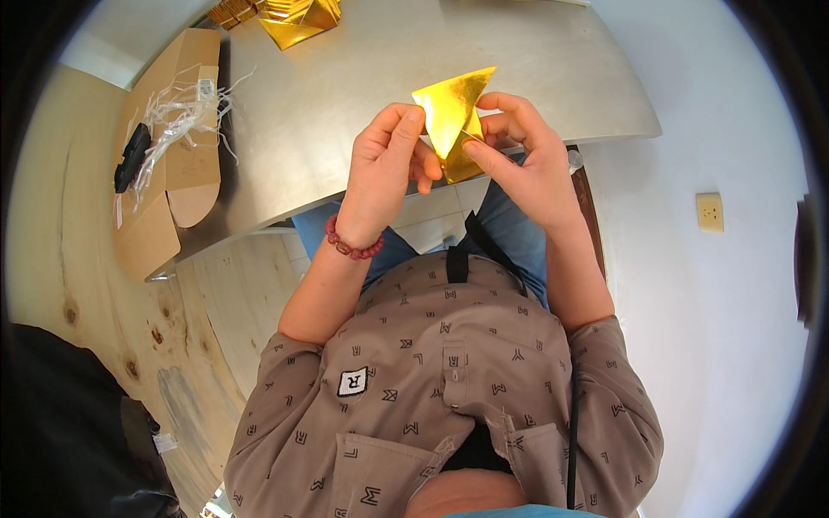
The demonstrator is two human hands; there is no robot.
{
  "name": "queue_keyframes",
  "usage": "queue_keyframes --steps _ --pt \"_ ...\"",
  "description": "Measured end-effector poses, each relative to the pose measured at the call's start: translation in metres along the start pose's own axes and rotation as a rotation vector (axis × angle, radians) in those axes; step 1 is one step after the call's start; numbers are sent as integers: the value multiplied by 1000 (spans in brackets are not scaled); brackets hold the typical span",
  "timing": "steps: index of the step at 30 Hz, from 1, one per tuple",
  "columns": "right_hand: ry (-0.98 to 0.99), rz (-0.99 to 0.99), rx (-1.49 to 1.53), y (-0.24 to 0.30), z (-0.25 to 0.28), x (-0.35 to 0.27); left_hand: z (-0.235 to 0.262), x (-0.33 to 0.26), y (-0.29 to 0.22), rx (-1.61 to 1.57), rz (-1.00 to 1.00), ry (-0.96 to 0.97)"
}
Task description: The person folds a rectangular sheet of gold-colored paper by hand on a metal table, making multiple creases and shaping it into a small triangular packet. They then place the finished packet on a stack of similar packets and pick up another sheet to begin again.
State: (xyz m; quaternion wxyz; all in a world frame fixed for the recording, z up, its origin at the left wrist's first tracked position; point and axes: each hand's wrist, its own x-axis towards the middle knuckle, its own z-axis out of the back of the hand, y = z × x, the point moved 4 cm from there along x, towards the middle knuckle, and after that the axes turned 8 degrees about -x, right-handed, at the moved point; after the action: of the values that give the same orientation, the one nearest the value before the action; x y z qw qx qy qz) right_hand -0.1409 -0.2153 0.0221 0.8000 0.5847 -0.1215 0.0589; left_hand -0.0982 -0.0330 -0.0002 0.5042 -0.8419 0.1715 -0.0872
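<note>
A shiny gold sheet of foil paper [446, 108], partly folded into pointed flaps, is held up between my two hands above the table's near edge. My left hand [393, 151] pinches its left side between thumb and fingers. On the other side, my right hand [527, 160] grips the fold, with the thumb in front and the fingers behind. One flap rises to a sharp corner at the upper right, and a lower part hangs down between the hands. The fingers behind the foil are partly hidden.
Folded gold foil pieces [298, 19] lie at the table's far edge. On the left, a cardboard box [194, 129] carries white plastic strips [177, 116] and a black object [131, 158]. The metal table [302, 121] has a rounded right corner. A socket [710, 212] is on the right wall.
</note>
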Motion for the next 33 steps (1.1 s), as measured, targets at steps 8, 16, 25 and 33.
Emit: queue_keyframes --steps 8,16,25,33 --pt "179 -112 139 -3 3 10 -4 -5 -3 29 -28 91" --pt "53 -222 415 -18 4 -2 -6 -4 2 -156 -8 -75" --pt "84 -205 322 -25 -2 0 -8 -9 5 13 112 -2" --pt "55 -184 408 -11 0 -2 -17 -12 10 41 108 108"
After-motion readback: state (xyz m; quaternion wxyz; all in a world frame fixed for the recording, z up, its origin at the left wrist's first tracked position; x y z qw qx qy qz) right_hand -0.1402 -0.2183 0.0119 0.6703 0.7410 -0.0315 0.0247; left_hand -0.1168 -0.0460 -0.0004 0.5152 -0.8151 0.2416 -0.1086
